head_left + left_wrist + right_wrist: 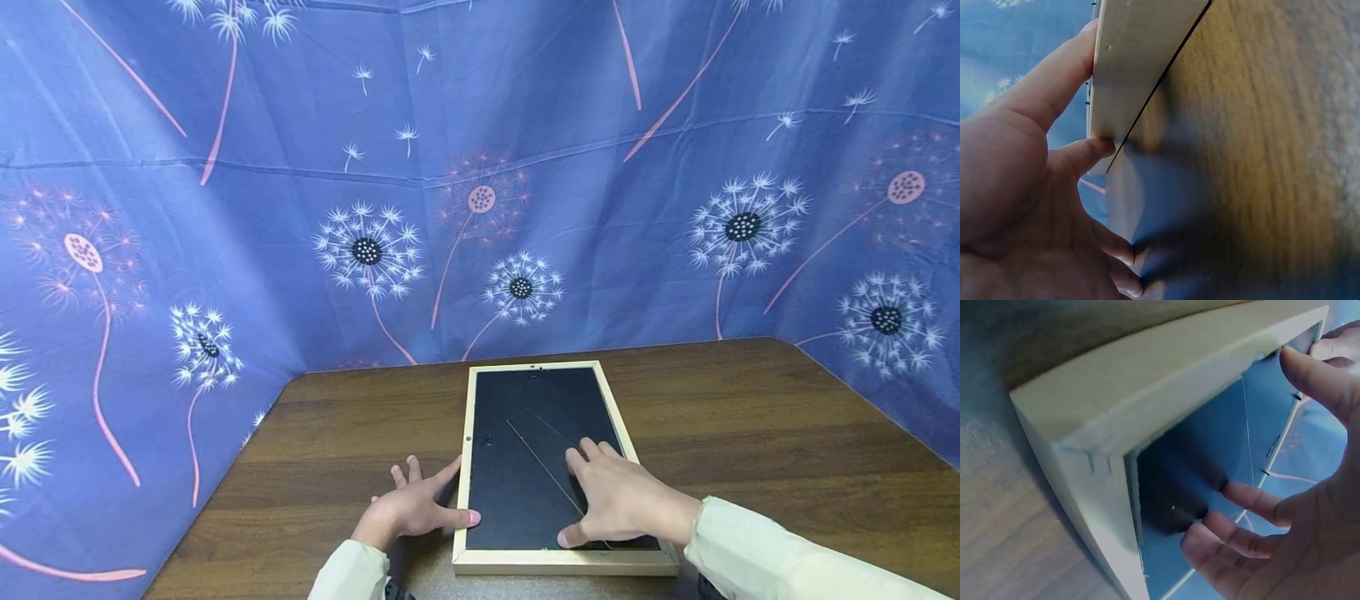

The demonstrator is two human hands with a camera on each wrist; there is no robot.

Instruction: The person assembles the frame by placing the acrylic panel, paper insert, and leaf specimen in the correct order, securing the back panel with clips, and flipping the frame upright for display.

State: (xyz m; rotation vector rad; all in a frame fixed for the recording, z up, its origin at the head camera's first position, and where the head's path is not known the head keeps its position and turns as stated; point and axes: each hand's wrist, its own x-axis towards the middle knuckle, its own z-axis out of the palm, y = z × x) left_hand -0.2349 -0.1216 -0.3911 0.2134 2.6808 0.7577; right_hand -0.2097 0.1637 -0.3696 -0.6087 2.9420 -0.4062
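A picture frame (562,563) with a pale wooden border lies on the table, its black backing board (517,475) facing up. A thin line outlines a narrow tapered shape, apparently a stand flap, on the board. My left hand (412,505) is at the frame's left side, thumb on the border. In the left wrist view its index finger touches the outer side and the other fingers spread toward the table. My right hand (618,498) rests over the board's lower right, thumb and fingers spread; in the right wrist view the fingertips (1200,540) press on the board.
The brown wooden table (750,433) extends on both sides of the frame. A blue cloth (600,217) with a dandelion print hangs behind and beside it. Small dark fittings (534,367) sit along the frame's border.
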